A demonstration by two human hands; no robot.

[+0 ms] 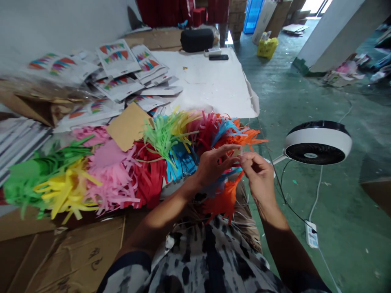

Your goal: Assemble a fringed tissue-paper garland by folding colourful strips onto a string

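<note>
My left hand [214,165] and my right hand [258,173] meet over my lap, fingertips pinched together on a small pale piece [237,153], too small to name. An orange paper fringe tassel [224,199] hangs just below the hands. Behind them lies a heap of fringed paper tassels [171,142] in green, yellow, pink, red, blue and orange, spread across the table's near edge.
Packets with printed colour fringes [117,61] are piled at the back left. A brown card [128,126] lies on the tassels. A white sheet [210,81] carries a black case [197,39] and phone [218,57]. A floor fan [317,142] and power strip [311,234] stand right.
</note>
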